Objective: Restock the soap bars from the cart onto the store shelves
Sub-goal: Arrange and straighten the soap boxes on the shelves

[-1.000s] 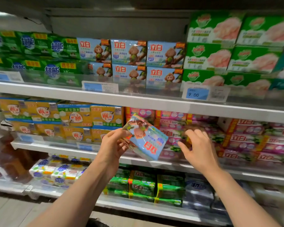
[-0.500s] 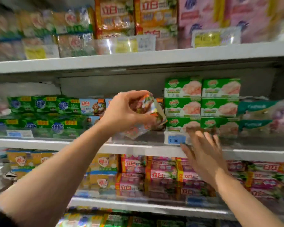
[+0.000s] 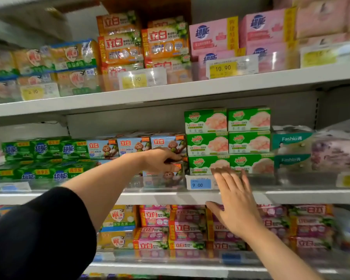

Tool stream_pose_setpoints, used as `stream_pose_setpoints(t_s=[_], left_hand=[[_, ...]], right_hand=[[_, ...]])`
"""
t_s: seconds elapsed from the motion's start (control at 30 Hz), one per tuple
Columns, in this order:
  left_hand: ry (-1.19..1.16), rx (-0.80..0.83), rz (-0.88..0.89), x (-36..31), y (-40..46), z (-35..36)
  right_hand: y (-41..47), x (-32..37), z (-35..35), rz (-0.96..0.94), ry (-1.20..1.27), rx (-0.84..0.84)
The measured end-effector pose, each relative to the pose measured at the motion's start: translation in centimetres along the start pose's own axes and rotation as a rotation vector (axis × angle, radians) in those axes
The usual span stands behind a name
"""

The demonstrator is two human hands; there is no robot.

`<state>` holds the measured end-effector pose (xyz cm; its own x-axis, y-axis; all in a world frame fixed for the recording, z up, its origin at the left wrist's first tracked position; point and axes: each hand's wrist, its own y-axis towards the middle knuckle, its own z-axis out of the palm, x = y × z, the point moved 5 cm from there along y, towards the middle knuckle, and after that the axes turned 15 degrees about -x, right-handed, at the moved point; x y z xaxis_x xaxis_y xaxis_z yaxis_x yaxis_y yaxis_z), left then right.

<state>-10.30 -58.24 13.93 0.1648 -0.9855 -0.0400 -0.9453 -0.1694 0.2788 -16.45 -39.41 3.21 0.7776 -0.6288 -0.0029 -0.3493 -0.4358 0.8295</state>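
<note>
My left hand (image 3: 160,159) reaches into the middle shelf (image 3: 160,198) and grips a blue soap pack with a monkey picture (image 3: 171,170). The pack sits in the lower row, just under a row of matching blue monkey packs (image 3: 133,146); my fingers cover its top edge. My right hand (image 3: 234,201) hovers open with fingers spread in front of the shelf edge. Its fingertips are near the 9.00 price tag (image 3: 200,183) and the bottom green soap boxes (image 3: 226,142). The cart is out of view.
Green packs (image 3: 40,150) fill the middle shelf's left side, Fashio packs (image 3: 291,139) its right. Orange packs (image 3: 141,43) and pink boxes (image 3: 214,35) stand on the shelf above. Pink and yellow packs (image 3: 156,217) line the shelf below. A clear plastic lip runs along each shelf front.
My left hand carried the blue pack up from chest height and pushed it into the lower row of the middle shelf. My right hand rose to the shelf edge and stayed open.
</note>
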Motion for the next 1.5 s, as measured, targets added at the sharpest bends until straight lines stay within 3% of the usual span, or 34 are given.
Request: stream_pose_setpoints(t_s=[0.07,0.23,0.3,0.5,0.6,0.7,0.9,0.97,1.1,1.23,1.33,1.5], left_hand=[[-0.014,-0.169,0.006,0.1,-1.0,0.6],[-0.241,-0.782,0.012,-3.6,-7.5,3.3],[-0.362,-0.853,0.093,-7.5,-10.2,5.4],[-0.699,-0.480,0.471,-24.9,-11.8,10.1],[-0.786,-0.207,0.714,-35.1,-13.4,11.6],[-0.809,-0.033,0.904,-44.2,-16.1,13.4],[-0.727,0.248,1.083,-57.7,-21.5,18.6],[-0.667,0.275,1.097,-60.5,-22.5,21.0],[-0.463,0.289,1.095,-64.3,-23.2,25.2],[-0.457,0.382,0.860,-67.7,-23.0,28.2],[-0.480,0.406,0.637,-69.1,-22.8,30.3],[-0.321,0.394,0.619,-70.0,-22.3,33.1]], right_hand=[[0.2,0.1,-0.4,0.001,0.004,0.067],[-1.9,-0.8,-2.7,-0.002,0.169,0.176],[-4.7,-2.4,-4.6,-0.010,0.181,0.206],[-13.9,-11.3,-18.5,0.051,0.004,0.056],[-21.5,-16.4,-27.7,0.256,-0.187,0.186],[-30.2,-20.3,-35.7,0.454,-0.378,0.306],[-44.7,-23.9,-43.8,0.794,-0.532,0.666],[-47.5,-24.1,-44.7,0.866,-0.554,0.690],[-51.8,-25.0,-45.1,1.122,-0.573,0.976],[-54.2,-25.9,-44.7,1.371,-0.465,1.049],[-56.3,-26.2,-44.0,1.347,-0.508,1.096],[-58.9,-26.2,-42.7,1.181,-0.601,1.188]])
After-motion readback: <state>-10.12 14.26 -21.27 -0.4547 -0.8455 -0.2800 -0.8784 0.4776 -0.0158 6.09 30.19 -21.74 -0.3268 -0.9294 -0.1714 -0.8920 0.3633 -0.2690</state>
